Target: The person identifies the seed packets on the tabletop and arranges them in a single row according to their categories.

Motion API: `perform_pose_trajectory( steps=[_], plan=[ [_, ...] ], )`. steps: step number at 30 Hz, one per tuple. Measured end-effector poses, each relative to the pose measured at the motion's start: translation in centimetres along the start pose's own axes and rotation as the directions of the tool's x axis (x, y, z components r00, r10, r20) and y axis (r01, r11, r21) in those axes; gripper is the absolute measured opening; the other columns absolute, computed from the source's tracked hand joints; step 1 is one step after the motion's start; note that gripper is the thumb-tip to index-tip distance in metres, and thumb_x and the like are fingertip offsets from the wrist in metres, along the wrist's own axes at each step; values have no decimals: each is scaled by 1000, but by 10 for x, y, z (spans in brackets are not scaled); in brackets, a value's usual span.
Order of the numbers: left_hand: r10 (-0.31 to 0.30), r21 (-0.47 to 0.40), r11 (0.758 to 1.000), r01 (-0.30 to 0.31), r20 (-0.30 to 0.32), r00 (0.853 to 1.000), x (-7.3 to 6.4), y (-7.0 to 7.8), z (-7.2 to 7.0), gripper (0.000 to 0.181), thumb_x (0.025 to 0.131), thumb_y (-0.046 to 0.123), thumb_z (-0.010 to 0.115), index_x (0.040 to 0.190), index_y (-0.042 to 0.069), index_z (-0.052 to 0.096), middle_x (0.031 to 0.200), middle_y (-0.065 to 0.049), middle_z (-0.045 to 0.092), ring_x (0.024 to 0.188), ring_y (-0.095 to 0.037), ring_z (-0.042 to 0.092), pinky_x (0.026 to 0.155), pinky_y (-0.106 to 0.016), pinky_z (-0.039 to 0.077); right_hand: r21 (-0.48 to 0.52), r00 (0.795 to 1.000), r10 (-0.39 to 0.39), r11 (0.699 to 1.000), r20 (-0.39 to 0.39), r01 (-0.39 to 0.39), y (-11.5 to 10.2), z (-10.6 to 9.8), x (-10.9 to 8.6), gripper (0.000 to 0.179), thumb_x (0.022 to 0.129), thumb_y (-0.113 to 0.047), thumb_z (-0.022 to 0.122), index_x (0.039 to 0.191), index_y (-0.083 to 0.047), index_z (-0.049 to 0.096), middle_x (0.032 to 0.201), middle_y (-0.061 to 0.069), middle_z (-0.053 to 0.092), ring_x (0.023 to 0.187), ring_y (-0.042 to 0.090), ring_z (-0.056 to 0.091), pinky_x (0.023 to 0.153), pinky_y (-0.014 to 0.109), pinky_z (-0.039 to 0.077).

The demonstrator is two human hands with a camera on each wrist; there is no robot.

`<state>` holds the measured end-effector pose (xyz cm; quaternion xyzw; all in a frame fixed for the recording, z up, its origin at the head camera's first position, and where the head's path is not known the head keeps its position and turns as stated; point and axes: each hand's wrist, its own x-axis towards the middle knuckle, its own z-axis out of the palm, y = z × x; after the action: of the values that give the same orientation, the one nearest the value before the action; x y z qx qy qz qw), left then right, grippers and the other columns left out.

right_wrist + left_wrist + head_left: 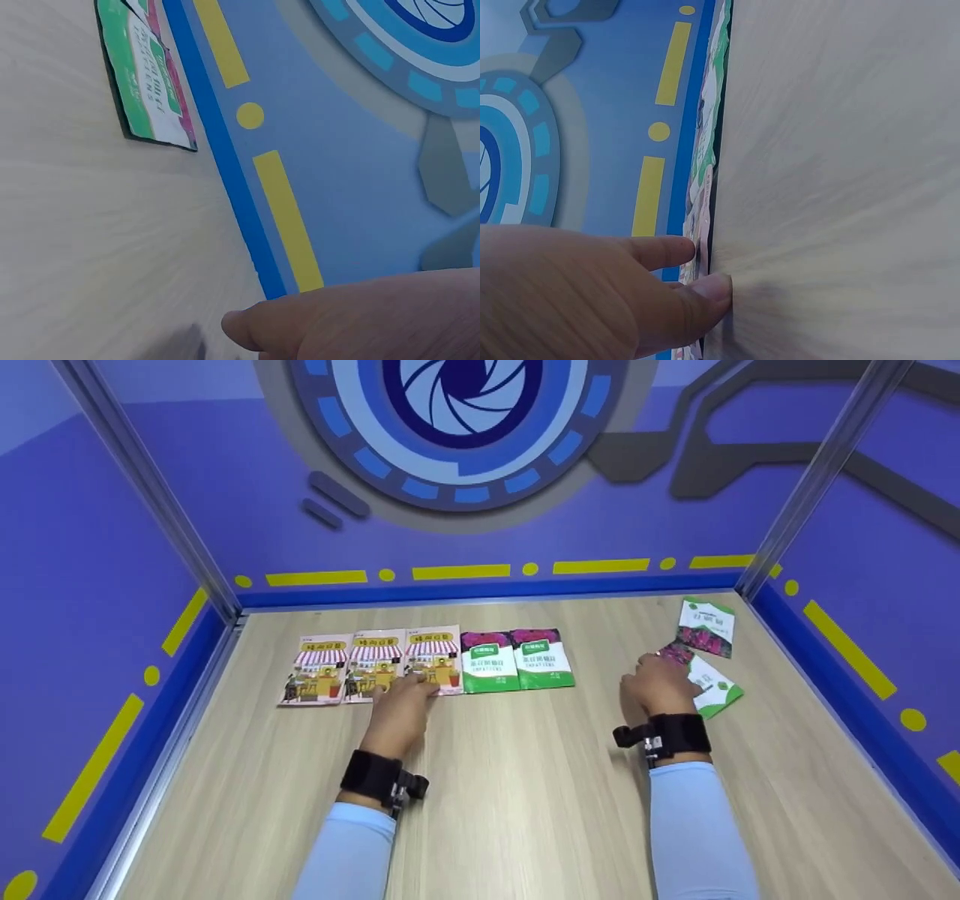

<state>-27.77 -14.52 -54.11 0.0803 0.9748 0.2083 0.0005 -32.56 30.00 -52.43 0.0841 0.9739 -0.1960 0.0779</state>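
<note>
My left hand (403, 709) rests at the lower edge of the pink seed packets (313, 671), fingertips on the middle and right ones. In the left wrist view its thumb (711, 289) and a straight finger lie along the packets' edge. Two green-and-white seed packets (489, 662) with magenta flowers continue the row to the right. My right hand (661, 686) lies over the left part of another green-and-white packet (716, 686), set at a slant. Its grip is hidden, so I cannot tell if it pinches the packet. Just beyond lies one more such packet (706, 628).
The packets lie on a light wood-grain table (525, 795). Blue printed panels (480, 540) with yellow dashes enclose its back and both sides, with metal posts (817, 472) at the rear corners.
</note>
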Motion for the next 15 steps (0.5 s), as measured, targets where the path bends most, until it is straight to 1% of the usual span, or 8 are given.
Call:
perform_pose_trajectory(
  steps=[3,8,11,15],
  plan=[
    [-3,-6,1000,3,3,1000,1,0,0,39,115,9,61,149,18,76,163,-16,65,154,-41,57,132,-75,31,-35,999,-43,998,7,44,-6,9,3,60,109,-34,59,155,6,60,158,40,59,146,69,50,114,96,34],
    [12,15,1000,-12,1,1000,2,1,0,37,116,13,60,149,17,76,161,-16,67,152,-41,59,132,-69,35,-79,996,-88,993,19,90,-12,18,5,61,113,-37,59,155,7,58,162,41,52,152,68,43,116,94,36],
    [21,28,999,-21,-8,1000,2,1,1,35,116,14,61,148,16,76,159,-15,69,149,-41,62,131,-65,37,-81,992,-121,989,24,123,-14,20,4,61,113,-36,59,157,7,58,164,40,51,154,67,41,117,92,37],
    [25,32,999,-25,-15,1000,2,0,2,34,115,13,63,146,16,77,156,-15,71,146,-41,64,131,-65,38,-41,984,-174,984,24,175,-17,17,3,62,113,-33,60,162,5,55,167,36,52,157,64,44,126,82,39]
  ],
)
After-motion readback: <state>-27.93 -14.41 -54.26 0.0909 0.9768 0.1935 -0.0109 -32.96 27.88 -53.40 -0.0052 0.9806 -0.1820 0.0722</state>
